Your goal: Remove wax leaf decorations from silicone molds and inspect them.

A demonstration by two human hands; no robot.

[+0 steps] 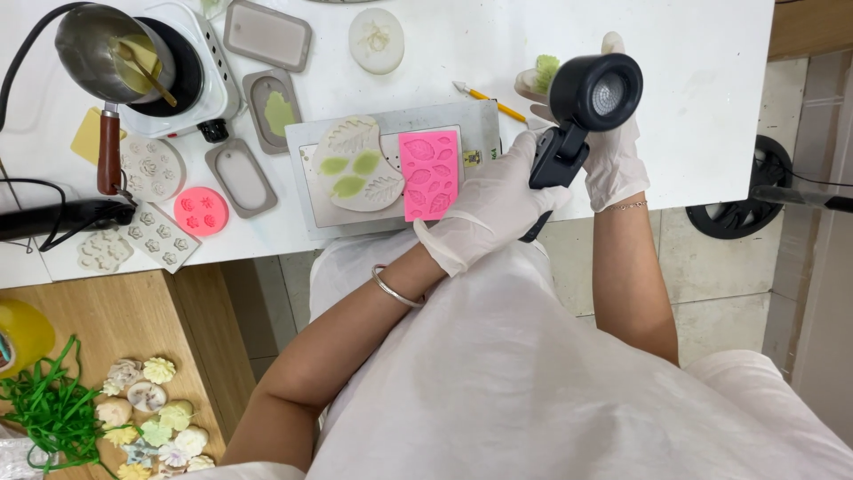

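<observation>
Currently black heat gun [582,107] upright, nozzle facing camera, handle downward.

A craft workshop: silicone moulds [430,173], hotplate [182,67], wax flowers [151,413].

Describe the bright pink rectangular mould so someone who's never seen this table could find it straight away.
Start at the white table and find the grey slab at its near edge, by the gloved left hand. The pink rectangular mould lies on its right half, pressed with leaf shapes; its neighbour, the pale round mould, holds green filling.
</observation>
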